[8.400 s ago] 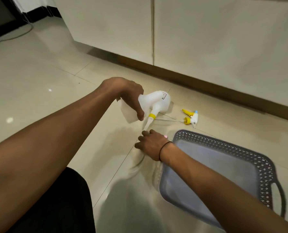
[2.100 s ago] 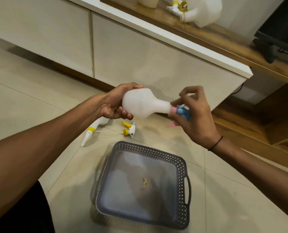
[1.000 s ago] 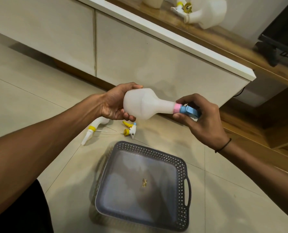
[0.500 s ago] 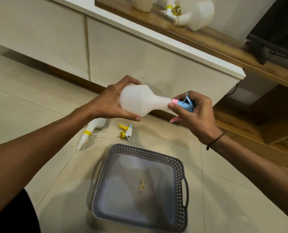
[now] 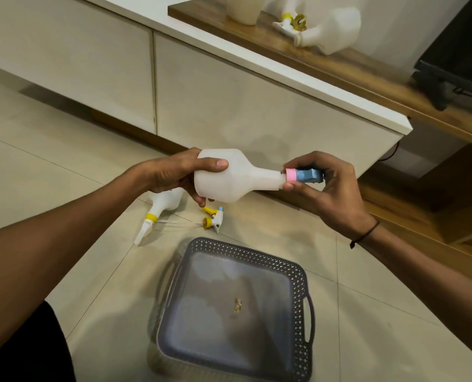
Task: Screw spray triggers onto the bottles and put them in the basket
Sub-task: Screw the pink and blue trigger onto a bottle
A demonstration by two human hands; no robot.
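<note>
Tiled floor [image 5: 50, 166] carries the empty basket [image 5: 298, 274]; above it the left hand [image 5: 171, 172] grips the bottle [image 5: 229, 177] sideways, steadying it, while right hand [image 5: 328, 188] fingers [image 5: 298, 164] pinch the trigger [image 5: 306, 176] collar for twisting.

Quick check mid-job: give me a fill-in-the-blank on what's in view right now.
1. The left hand holds the white bottle by its ____.
2. The right hand pinches a collar coloured ____.
3. The basket holds ____ bottles.
4. The loose trigger lies on the ____.

Missing words: body; pink; no; floor
</note>
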